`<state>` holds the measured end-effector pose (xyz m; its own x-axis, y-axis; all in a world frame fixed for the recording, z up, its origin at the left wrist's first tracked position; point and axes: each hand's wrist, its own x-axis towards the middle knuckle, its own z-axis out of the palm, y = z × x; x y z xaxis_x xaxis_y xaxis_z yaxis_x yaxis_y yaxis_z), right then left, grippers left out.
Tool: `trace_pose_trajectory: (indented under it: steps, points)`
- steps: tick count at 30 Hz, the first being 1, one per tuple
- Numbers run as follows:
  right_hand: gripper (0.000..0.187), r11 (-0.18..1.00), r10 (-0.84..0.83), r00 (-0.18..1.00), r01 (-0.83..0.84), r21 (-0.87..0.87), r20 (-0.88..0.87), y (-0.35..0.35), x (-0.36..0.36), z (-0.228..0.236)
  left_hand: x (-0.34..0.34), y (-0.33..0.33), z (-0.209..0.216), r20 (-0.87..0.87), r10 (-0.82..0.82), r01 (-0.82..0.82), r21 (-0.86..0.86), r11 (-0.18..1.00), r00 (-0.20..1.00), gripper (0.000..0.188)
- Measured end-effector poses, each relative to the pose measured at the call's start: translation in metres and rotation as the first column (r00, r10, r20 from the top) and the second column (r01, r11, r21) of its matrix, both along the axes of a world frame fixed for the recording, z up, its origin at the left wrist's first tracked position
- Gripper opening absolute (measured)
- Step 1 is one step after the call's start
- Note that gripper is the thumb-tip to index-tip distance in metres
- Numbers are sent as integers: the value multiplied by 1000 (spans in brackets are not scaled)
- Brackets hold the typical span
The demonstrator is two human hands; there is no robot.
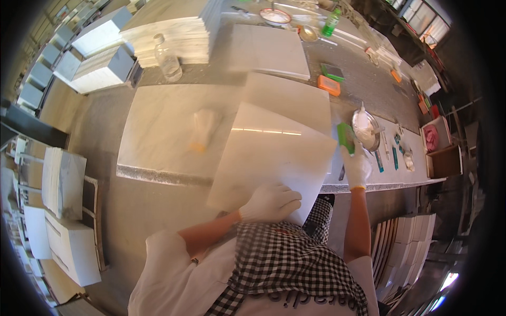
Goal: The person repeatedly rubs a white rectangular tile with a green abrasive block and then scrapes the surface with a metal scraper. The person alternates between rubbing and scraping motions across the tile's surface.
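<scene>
1. The white tile (274, 152) is lying askew over another pale sheet (290, 97) and a bigger slab (158, 124), and its near corner is reaching past the table's near edge, towards the person.
2. The gloved left hand (271, 204) is resting on this near part, with fingers together and a little bent; perhaps it is steadying the tile. I cannot tell if the thumb is going under the edge.
3. The gloved right hand (358, 168) is closing around a green block (346, 136), just right of the tile; the fingers are keeping a narrow grip, probably for good control.
4. Beside this hand, a metal bowl (376, 142) is holding white stuff, and thin teal sticks (395, 158) are lying nearby, likely for easy reach.
5. Farther away, an orange block (329, 85) and a dark green block (332, 72) are lying on the grey table (363, 95).
6. At the far left, a clear bottle (167, 60) is standing before a tall stack of sheets (174, 39), maybe out of the way.
</scene>
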<state>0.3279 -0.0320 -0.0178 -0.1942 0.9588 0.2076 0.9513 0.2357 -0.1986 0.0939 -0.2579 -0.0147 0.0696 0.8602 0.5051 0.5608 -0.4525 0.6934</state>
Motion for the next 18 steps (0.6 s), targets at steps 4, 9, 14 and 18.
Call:
trace_pose_trajectory:
  steps: [4, 9, 14, 18]
  points:
    - [56, 998, -46, 996, 50, 46, -81, -35, 5, 46, -7, 3, 15, -97, 83, -84, -2, 997, 992, 21]
    - [54, 947, 265, 848, -318, -40, -460, -80, -20, 89, -15, 3, 49, -161, 219, -196, 152, 969, 962, 48]
    - [55, 618, 571, 686, -721, -314, -452, -110, -77, 99, -71, 4, 75, -180, 151, -157, -20, 987, 972, 59]
    - [56, 402, 749, 464, -886, -232, -473, -111, -131, 88, -119, -6, 82, -2, -94, 89, -311, 946, 996, 62]
